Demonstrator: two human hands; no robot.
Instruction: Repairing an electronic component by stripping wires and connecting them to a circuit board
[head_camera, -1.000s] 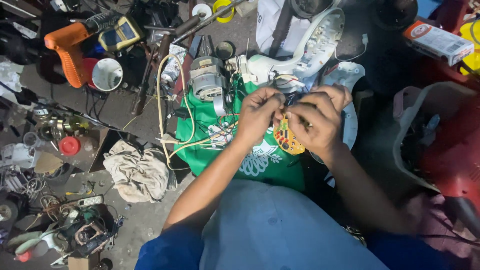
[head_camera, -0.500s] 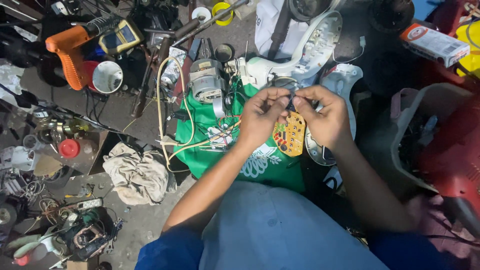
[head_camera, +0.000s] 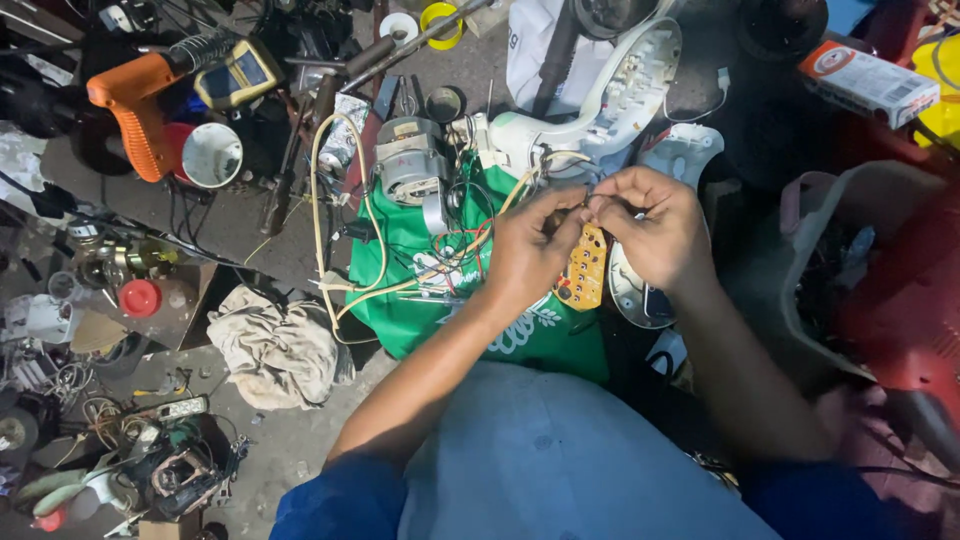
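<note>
Head view, looking down on a cluttered repair floor. Left hand (head_camera: 530, 250) and right hand (head_camera: 655, 235) meet fingertip to fingertip over the far edge of a green cloth bag (head_camera: 440, 300). Both hands have fingers curled tight in a pinch around thin wires at the top of a small yellow circuit board (head_camera: 585, 268), which hangs down between the two hands, nearly upright, touching the left fingers. Right hand seems to pinch a small metal bit as well; too small to tell what.

Board sits centre of frame, above the bag's right part, just left of a round white-and-grey casing piece (head_camera: 630, 290).

Left of the hands on the bag: a grey electric motor (head_camera: 408, 165) with loose cream cable (head_camera: 330, 200) looping around it. Far side: a white plastic appliance housing (head_camera: 610, 95) lying tilted. Far left: orange power tool (head_camera: 135, 105), yellow multimeter (head_camera: 235, 72), white cup (head_camera: 212, 155). Near left: crumpled dirty rag (head_camera: 278, 345), red cap (head_camera: 140, 297), heap of small parts. Far right: a white and red carton (head_camera: 865, 80).
</note>
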